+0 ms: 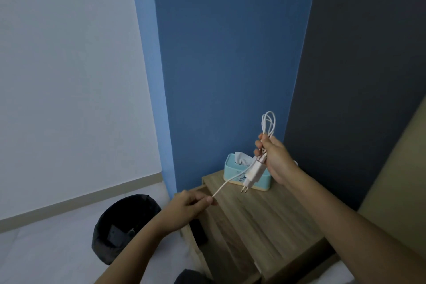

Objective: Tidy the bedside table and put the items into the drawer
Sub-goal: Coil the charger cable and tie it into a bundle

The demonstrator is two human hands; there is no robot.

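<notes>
Left hand pinches free end of white charger cable above the open drawer. Right hand grips coiled loops, white plug adapter dangling below fist, prongs down. Teal tissue box stands behind on wooden bedside table. Black waste bin left.

A low bedside table of light-brown, wood-grain board stood against the blue wall, its flat top mostly bare. Near the back edge sat one thing — a pale turquoise rectangular tissue box with a cream base, a white tissue poking up from its slot. On the whitish floor left of the table rested a round black waste bin — upright, close beside it.
</notes>
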